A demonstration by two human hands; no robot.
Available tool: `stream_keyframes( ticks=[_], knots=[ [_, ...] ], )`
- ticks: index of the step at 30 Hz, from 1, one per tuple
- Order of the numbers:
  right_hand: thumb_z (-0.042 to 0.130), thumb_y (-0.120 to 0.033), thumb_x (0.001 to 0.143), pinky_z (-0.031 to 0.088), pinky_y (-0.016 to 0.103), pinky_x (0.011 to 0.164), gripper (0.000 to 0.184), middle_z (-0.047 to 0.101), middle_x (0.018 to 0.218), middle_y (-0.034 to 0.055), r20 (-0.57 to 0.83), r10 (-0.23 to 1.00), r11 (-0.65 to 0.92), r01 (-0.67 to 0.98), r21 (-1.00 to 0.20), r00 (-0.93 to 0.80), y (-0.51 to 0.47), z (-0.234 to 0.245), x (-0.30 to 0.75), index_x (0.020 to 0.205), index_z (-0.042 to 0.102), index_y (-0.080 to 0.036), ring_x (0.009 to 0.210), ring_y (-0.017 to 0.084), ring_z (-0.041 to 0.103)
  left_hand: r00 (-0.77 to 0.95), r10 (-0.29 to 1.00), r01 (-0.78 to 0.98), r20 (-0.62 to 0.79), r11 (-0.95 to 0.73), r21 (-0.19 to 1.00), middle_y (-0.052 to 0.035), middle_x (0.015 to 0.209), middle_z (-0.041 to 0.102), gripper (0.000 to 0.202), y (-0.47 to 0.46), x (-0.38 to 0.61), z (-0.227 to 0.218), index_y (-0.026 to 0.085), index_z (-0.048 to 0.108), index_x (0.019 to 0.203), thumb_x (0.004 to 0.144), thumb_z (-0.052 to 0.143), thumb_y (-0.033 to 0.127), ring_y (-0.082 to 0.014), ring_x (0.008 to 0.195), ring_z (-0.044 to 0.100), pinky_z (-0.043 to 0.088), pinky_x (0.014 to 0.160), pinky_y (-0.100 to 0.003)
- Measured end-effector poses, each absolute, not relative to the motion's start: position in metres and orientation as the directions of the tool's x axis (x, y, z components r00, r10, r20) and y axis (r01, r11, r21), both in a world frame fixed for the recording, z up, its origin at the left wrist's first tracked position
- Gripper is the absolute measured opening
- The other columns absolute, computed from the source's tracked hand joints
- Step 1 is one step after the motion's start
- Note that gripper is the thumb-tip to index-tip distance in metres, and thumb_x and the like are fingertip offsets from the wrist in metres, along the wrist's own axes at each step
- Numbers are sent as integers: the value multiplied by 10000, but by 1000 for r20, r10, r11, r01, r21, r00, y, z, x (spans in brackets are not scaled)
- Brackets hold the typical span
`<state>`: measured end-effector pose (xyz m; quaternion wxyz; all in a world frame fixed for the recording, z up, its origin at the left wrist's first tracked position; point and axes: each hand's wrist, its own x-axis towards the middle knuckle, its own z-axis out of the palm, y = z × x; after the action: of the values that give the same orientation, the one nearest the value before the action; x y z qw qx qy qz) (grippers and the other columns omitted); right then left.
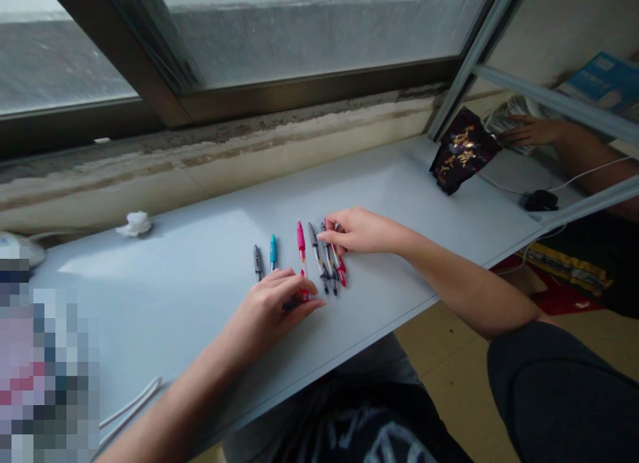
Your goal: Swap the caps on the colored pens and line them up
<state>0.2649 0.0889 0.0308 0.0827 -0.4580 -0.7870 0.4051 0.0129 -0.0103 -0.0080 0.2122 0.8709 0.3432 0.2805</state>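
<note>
Several pens lie side by side on a pale grey tabletop [190, 277] below a window. From the left there are a grey pen [257, 261], a teal pen [273, 251], a pink pen [301, 243], two grey pens [316, 250] and a red one [340, 269]. My left hand [272, 307] lies over the lower ends of the left pens, fingers flat and together, touching the pink pen's tip. My right hand [357, 231] rests on the upper ends of the right-hand pens, fingers curled onto them.
A crumpled white tissue [134, 223] lies at the back left. A dark snack bag [462, 150] stands at the back right, a black object [542, 200] and white cable beside it. Another person's hand [529, 130] rests on papers beyond a metal frame [549, 97]. A white cable [132, 403] hangs at the front edge.
</note>
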Motion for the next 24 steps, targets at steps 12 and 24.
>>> stream_keyframes(
  ticks=[12, 24],
  knots=[
    [640, -382, 1097, 397, 280, 715, 325, 779, 803, 43, -241, 735, 320, 638, -700, -633, 88, 35, 265, 844, 614, -178, 722, 141, 648, 586, 765, 510, 269, -606, 610, -9, 839, 717, 195, -8, 11, -9, 209, 744, 969, 1092, 682, 348, -155, 747, 665, 528, 695, -258],
    [647, -394, 1086, 336, 290, 683, 281, 659, 758, 20, -210, 729, 444, 684, -579, -652, 85, 36, 264, 911, 638, -174, 688, 146, 513, 624, 737, 504, 261, -634, 586, 15, 791, 656, 256, -8, 11, -9, 212, 723, 937, 1120, 649, 375, -146, 717, 606, 473, 685, -252]
  ],
)
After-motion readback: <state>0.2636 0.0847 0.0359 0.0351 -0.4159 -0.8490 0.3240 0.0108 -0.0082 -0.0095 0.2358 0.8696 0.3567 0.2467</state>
